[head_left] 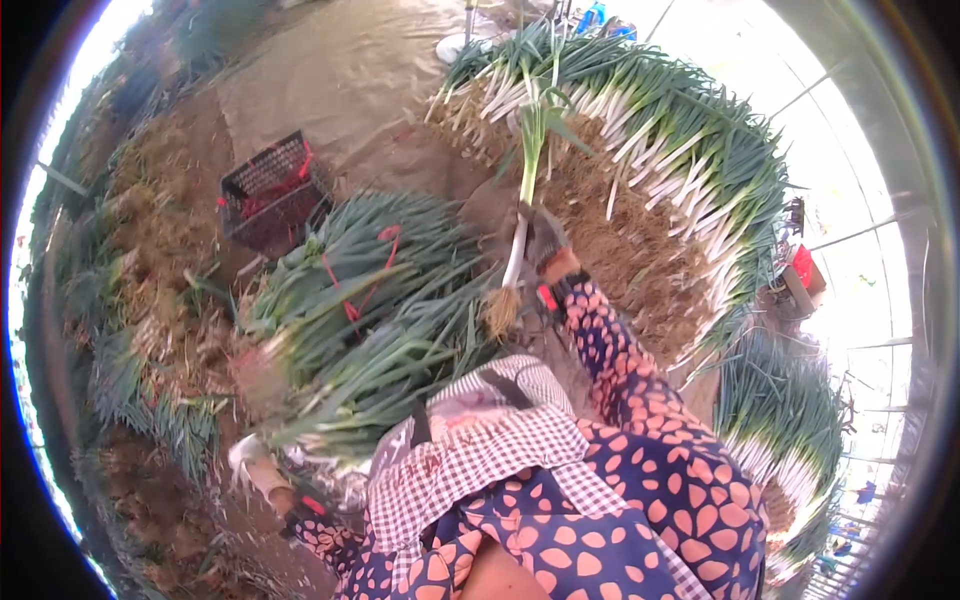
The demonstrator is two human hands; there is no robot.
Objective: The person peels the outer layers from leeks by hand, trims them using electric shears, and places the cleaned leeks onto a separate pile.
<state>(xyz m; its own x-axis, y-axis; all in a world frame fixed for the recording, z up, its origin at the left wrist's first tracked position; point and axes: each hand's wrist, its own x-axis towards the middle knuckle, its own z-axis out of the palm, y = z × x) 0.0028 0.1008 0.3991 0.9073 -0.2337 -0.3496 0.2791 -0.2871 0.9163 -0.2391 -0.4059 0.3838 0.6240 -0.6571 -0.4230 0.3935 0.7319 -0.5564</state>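
My right hand (543, 236), in a dark glove, is closed round the white stalk of a leek (517, 250). The leek stands roughly upright in view, green leaves at the top and tan roots at the bottom. My left hand (248, 455), in a pale glove, is low on the left, beside the root end of a big heap of leeks (400, 290); its fingers are blurred. Red ties lie across the leaves of that heap. Beyond my right hand, a long curved row of leeks (690, 165) lies on brown soil, white stalks toward me.
A black plastic crate (275, 195) with red material sits behind the heap. More leeks (780, 410) lie at the right, near a cardboard box (800, 290) with something red. Loose soil and plant debris (165, 260) cover the left side.
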